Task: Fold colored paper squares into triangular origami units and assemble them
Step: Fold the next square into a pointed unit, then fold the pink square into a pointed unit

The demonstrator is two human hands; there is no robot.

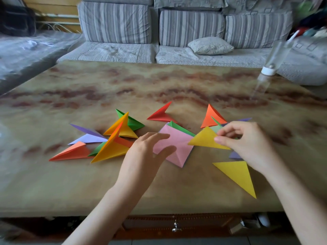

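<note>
My right hand pinches a yellow folded triangle between thumb and fingers, held just above the table. My left hand hovers with relaxed fingers over the left edge of a pink creased square that lies on a small stack of papers. A second yellow triangle lies flat near the front right. Several folded units in orange, red, green and purple are piled at the left. A red unit and an orange unit stand behind the stack.
The marbled table reaches back to a grey striped sofa with a small cushion. A clear bottle with a white cap stands at the table's far right. A drawer handle shows below the front edge.
</note>
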